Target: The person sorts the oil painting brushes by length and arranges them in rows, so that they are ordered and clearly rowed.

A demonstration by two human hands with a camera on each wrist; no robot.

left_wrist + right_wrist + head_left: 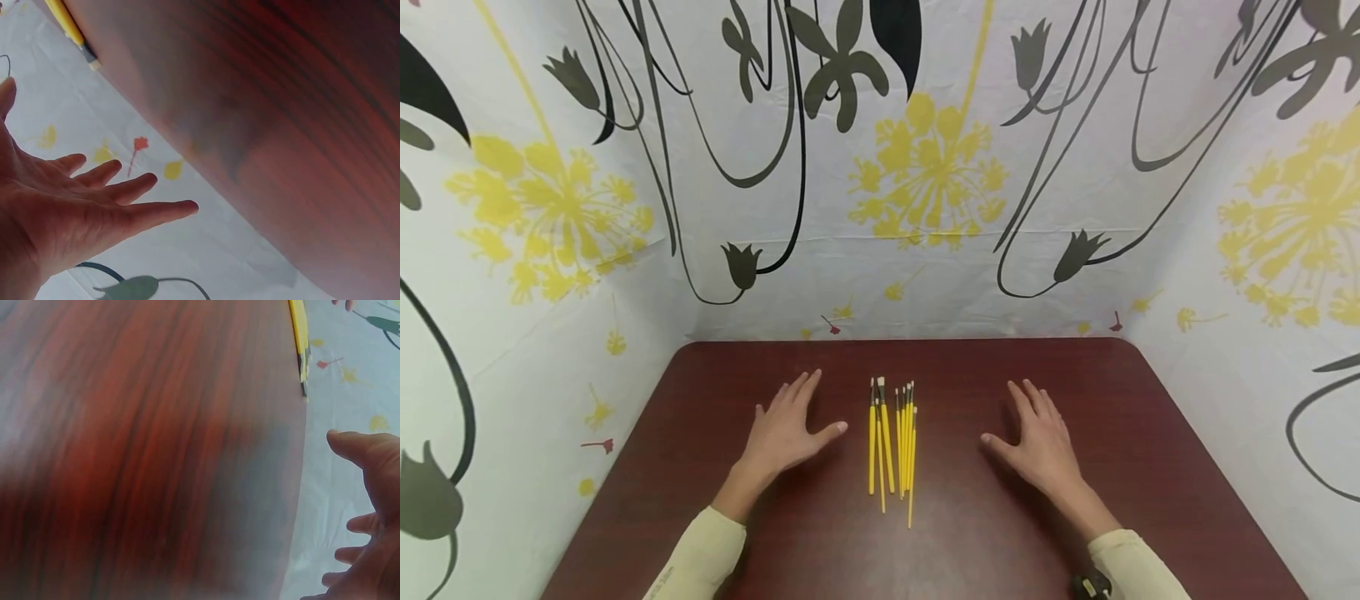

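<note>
Several yellow-handled paintbrushes [887,442] lie side by side in two small groups at the middle of the table, bristles pointing to the far edge. Left of them is my left hand [786,429], fingers spread and straight, apart from the brushes. My right hand [1033,437] is to their right, farther off, its fingers extended too. Both hands hold nothing. In the left wrist view, one brush [74,28] shows at the top beyond the left hand [69,206]. The right wrist view has brush tips [302,356] above the right hand [375,506].
The dark red-brown wooden table [1000,550] has rounded far corners. White cloth [820,283] with yellow and grey flower prints rises behind it and on both sides. A dark object [1090,585] is at the right sleeve's cuff.
</note>
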